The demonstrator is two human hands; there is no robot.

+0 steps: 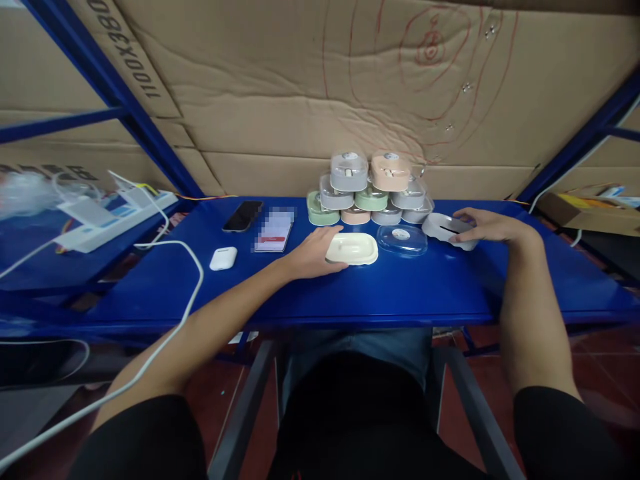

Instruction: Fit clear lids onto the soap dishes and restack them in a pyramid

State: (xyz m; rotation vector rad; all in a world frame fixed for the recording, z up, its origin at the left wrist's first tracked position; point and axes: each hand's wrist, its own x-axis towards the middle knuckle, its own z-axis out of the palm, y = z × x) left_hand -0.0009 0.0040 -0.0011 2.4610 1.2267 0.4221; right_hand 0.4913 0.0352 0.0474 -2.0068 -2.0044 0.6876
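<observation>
My left hand (315,255) grips the left end of a cream oval tray (354,248), thumb at the front and fingers behind, on the blue table. In my right hand (485,225) is a grey oval container part (440,227) with a dark slot in its top, held by its right end and slightly tilted. Between the two lies a clear plastic lid (403,240) with a round white label. Just behind, several lidded boxes in grey, green and peach are stacked, a peach box (390,172) and a grey box (349,172) on top.
On the left of the blue table (320,293) lie a dark phone (243,217), a phone with a lit screen (275,230) and a white earbud case (223,258). A white cable (193,293) hangs across the left foreground. Cardboard (280,80) walls the back.
</observation>
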